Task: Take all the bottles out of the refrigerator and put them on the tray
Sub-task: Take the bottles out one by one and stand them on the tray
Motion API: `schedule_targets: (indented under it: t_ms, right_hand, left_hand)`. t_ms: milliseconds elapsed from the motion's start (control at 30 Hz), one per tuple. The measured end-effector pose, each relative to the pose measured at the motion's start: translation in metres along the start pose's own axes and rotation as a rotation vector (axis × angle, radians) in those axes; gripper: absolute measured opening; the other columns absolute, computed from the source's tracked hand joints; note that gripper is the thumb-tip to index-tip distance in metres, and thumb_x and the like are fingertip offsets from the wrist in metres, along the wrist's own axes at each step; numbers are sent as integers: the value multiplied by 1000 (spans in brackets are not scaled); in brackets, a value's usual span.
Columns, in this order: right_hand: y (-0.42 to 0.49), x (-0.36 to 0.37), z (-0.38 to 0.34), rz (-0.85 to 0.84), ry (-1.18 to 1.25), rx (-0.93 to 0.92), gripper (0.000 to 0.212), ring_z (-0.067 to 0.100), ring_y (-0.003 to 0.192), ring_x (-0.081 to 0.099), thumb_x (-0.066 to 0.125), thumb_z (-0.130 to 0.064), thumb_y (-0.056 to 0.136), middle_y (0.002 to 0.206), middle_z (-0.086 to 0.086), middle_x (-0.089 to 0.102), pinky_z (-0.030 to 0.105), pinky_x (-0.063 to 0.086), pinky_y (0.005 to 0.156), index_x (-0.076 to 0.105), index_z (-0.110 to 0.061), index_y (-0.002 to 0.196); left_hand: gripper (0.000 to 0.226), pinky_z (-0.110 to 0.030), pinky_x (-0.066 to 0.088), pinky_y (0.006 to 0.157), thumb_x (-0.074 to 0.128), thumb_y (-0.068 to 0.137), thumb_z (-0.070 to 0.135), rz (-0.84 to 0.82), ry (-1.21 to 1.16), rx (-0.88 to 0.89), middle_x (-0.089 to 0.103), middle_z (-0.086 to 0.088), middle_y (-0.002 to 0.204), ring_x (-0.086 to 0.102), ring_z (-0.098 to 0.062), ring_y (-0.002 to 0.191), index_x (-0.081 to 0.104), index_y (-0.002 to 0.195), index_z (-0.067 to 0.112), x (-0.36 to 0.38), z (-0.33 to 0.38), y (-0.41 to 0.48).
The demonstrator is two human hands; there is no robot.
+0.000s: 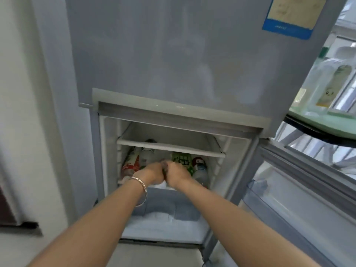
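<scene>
Task partly complete. Tray [316,122] at 3 o'clock: two bottles [325,87] already placed. Refrigerator [173,54] lower shelf, 6 o'clock: about four bottles [133,162] remaining. Left hand [152,173] and right hand [178,174] together, apparently clasping one blurred object; grip unclear.

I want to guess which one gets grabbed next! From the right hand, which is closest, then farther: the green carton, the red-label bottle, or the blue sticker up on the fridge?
1. Green carton: just behind the right hand, inside the fridge.
2. Red-label bottle: on the shelf's left side, past the left hand.
3. Blue sticker: far up, top right of the upper door.
</scene>
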State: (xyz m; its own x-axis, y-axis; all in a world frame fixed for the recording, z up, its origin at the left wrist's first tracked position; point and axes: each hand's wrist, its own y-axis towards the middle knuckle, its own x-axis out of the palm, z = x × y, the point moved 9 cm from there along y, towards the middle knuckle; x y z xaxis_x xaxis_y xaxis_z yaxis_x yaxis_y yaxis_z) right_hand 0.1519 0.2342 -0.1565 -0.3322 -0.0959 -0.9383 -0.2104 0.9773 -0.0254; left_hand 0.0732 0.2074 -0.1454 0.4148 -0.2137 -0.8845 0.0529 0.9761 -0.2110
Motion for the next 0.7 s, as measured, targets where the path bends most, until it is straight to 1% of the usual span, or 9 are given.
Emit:
schedule_targets:
  t_ms: [67,133,267,333,400,467,567,633,700]
  right_hand:
    - [19,22,9,-64,-13,6,56,33,112,60,49,-5,89,127,13,60,36,51,88,43,-27,140]
    - [38,41,15,-112,18,-5,67,34,119,56,49,-6,88,136,13,53,38,49,96,33,-33,147]
    - [61,76,19,-192,38,-56,67,36,119,53,50,-12,91,140,17,48,37,48,98,26,-27,151]
    - [62,85,17,-177,60,-63,69,36,117,55,53,-11,92,137,19,49,38,50,96,23,-25,152]
    - [58,83,15,-82,60,-64,64,35,111,57,54,-14,92,128,21,52,39,51,90,27,-23,149]
    - [48,76,12,56,4,-51,55,35,102,58,53,-12,93,118,19,55,37,51,80,32,-23,143]
    - [24,53,3,276,-141,-70,51,32,92,61,53,4,89,108,15,59,38,48,66,42,-19,132]
    - [9,32,-3,387,-178,-119,49,31,83,64,57,8,84,99,14,63,37,47,59,49,-17,125]
    - [-4,12,-7,433,-181,-174,47,29,76,66,62,4,81,93,11,66,35,46,55,51,-20,120]
  left_hand:
    - [35,-34,43,98,46,96,12,20,-81,-18,59,-19,131,55,-33,122,55,128,0,19,-13,18]
    - [36,-34,46,96,47,94,10,65,-115,-39,61,-16,128,58,-32,118,55,128,4,32,-26,37]
    - [43,-33,45,98,45,92,3,75,-96,-65,57,-14,134,56,-29,122,47,135,9,54,-51,53]
    - [48,-30,42,99,44,92,3,80,-118,-69,54,-13,138,53,-28,125,42,139,12,61,-61,53]
    - [52,-29,41,101,47,91,3,100,-170,-61,52,-13,140,50,-28,128,39,142,11,61,-69,52]
    - [54,-29,39,105,48,91,3,117,-208,-52,50,-13,142,48,-28,131,39,143,9,59,-73,51]
    - [57,-30,39,104,50,90,1,160,-255,-46,49,-13,143,48,-28,132,36,144,9,52,-72,49]
    - [58,-31,41,101,51,89,0,199,-278,-29,51,-13,141,50,-29,129,35,144,9,45,-63,44]
    - [59,-33,47,96,56,86,-1,227,-309,-5,57,-13,132,56,-29,120,36,140,9,40,-51,37]
